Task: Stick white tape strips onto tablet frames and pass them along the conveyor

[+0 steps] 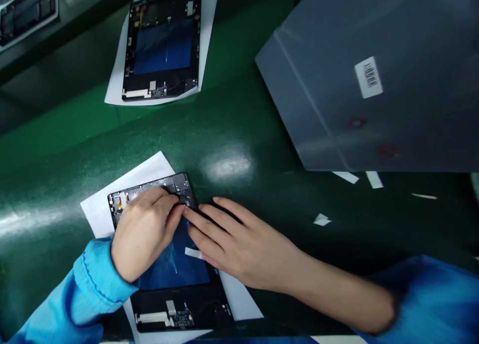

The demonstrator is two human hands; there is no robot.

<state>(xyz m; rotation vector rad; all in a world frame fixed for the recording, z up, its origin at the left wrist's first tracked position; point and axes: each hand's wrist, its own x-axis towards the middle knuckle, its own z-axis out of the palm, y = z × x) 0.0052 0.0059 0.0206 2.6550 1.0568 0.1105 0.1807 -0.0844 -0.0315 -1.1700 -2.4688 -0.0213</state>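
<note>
A tablet housing (182, 300) with its inner parts exposed lies tilted on a white paper sheet (149, 170), a blue panel in its middle. My left hand (140, 234) covers part of its upper half, with thumb and index finger pinched near the upper right edge. Whatever sits in that pinch is hidden. My right hand (243, 244) reaches in from the right, fingers stretched out over the housing's right edge. One of its fingertips meets the left thumb tip. A small white strip (193, 253) pokes out by the lower fingers of that hand; whether they grip it is unclear.
A second opened tablet (162, 42) rests on paper further back, and another device (28, 12) is at the top left. The large grey box (374, 84) with a barcode label takes up the upper right. White scraps (322, 219) lie on the green table (262, 184).
</note>
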